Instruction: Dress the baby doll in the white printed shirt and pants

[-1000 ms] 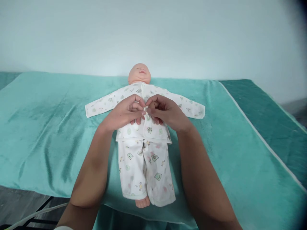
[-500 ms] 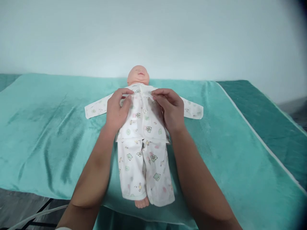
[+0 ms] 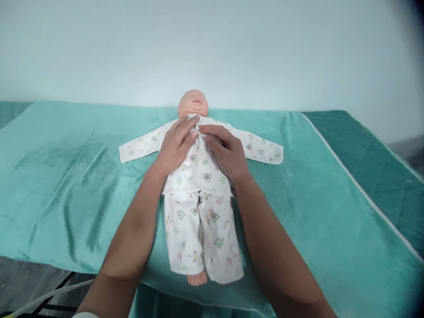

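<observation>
A baby doll (image 3: 193,102) lies on its back with its head at the far side, dressed in a white printed baby shirt (image 3: 205,172) and matching baby trousers (image 3: 183,229). My left hand (image 3: 175,143) rests on the upper chest, its fingers stretched out toward the neckline and its thumb near the shirt's front seam. Opposite it, my right hand (image 3: 228,150) has curled fingers and a thumb at the shirt's front edge, close to my left fingertips. Whatever fastening lies there is mostly hidden by the fingers. The sleeves spread out to both sides.
A light green cloth (image 3: 82,176) with some folds covers the table beneath the doll. Darker green fabric (image 3: 364,150) shows at the right beyond a pale edge. A white wall (image 3: 212,48) stands behind. A pale tube or cable (image 3: 56,293) runs at the lower left.
Both hands have moved inward to the middle of the doll's chest. My left fingers have straightened and lie flatter. The right fingertips have shifted left to the shirt's front edge.
</observation>
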A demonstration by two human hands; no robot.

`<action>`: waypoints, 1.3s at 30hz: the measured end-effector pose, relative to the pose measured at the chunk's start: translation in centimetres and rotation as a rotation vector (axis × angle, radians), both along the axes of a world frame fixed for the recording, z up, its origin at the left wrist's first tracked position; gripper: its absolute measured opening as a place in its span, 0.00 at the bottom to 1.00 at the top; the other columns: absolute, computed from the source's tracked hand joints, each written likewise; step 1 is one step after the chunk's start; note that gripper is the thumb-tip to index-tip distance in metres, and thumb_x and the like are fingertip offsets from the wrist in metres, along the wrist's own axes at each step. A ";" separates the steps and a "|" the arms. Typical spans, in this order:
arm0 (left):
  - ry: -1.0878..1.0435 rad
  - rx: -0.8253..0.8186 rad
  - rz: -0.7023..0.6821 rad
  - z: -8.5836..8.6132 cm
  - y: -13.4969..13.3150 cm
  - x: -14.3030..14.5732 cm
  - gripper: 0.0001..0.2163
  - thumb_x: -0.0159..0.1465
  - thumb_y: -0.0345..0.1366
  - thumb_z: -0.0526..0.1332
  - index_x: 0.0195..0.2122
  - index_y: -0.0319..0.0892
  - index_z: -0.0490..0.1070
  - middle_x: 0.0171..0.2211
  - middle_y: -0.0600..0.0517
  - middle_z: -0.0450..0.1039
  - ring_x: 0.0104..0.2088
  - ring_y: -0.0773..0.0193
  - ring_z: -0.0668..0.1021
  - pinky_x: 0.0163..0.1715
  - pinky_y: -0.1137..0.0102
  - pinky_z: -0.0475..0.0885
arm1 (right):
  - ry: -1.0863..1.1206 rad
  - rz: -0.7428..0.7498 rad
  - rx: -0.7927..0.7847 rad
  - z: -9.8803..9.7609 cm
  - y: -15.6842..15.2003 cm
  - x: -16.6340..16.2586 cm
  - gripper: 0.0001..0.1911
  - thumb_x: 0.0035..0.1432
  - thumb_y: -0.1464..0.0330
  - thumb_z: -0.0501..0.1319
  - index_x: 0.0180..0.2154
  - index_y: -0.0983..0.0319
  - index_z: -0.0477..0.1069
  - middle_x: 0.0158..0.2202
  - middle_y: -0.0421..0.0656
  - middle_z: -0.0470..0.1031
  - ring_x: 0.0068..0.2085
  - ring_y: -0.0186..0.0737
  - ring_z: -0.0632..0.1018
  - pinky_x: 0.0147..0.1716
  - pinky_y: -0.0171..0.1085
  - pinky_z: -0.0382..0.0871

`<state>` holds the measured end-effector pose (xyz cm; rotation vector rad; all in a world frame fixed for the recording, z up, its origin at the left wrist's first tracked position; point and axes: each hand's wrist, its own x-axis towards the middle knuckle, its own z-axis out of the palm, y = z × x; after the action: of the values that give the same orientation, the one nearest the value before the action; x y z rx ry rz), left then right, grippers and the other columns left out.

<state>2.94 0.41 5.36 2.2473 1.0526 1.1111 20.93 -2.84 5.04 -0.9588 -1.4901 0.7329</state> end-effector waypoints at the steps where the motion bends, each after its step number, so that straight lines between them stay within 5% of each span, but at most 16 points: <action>1: 0.008 -0.012 0.001 0.0 0.3 0.0 0.26 0.74 0.54 0.48 0.67 0.50 0.66 0.70 0.48 0.65 0.74 0.54 0.60 0.73 0.53 0.54 | -0.010 0.005 0.010 -0.1 0.0 0.0 0.09 0.64 0.65 0.62 0.42 0.53 0.81 0.53 0.43 0.81 0.59 0.44 0.76 0.66 0.49 0.65; 8: 0.018 -0.030 0.049 -0.4 1.1 0.2 0.27 0.74 0.54 0.49 0.67 0.45 0.66 0.68 0.44 0.67 0.72 0.54 0.63 0.72 0.55 0.57 | -0.096 0.015 -0.039 -1.0 0.8 0.5 0.22 0.65 0.53 0.63 0.57 0.52 0.74 0.64 0.45 0.72 0.67 0.48 0.70 0.69 0.51 0.61; 13: 0.028 -0.033 0.049 -0.4 1.0 0.2 0.26 0.74 0.55 0.49 0.67 0.49 0.66 0.68 0.46 0.66 0.71 0.54 0.64 0.71 0.56 0.58 | -0.303 0.006 0.029 -1.7 2.2 0.8 0.29 0.68 0.45 0.55 0.61 0.54 0.71 0.68 0.46 0.68 0.70 0.48 0.65 0.72 0.53 0.56; 27: 0.004 -0.033 0.035 -0.7 1.2 0.2 0.25 0.73 0.56 0.51 0.66 0.53 0.66 0.68 0.50 0.68 0.71 0.54 0.64 0.71 0.54 0.58 | -0.557 0.036 0.073 -1.2 4.2 1.5 0.28 0.72 0.46 0.48 0.66 0.44 0.66 0.69 0.38 0.67 0.71 0.49 0.64 0.72 0.58 0.53; 39: -0.051 -0.019 0.065 -0.8 0.9 0.2 0.24 0.73 0.54 0.53 0.65 0.50 0.68 0.66 0.48 0.69 0.68 0.55 0.69 0.70 0.56 0.62 | -0.455 0.047 -0.008 -1.2 3.2 1.4 0.27 0.71 0.46 0.52 0.64 0.45 0.69 0.70 0.39 0.64 0.73 0.49 0.61 0.72 0.57 0.53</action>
<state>3.10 1.29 4.54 2.1725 1.1176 1.1732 22.34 0.38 3.89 -1.1519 -1.9097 0.5757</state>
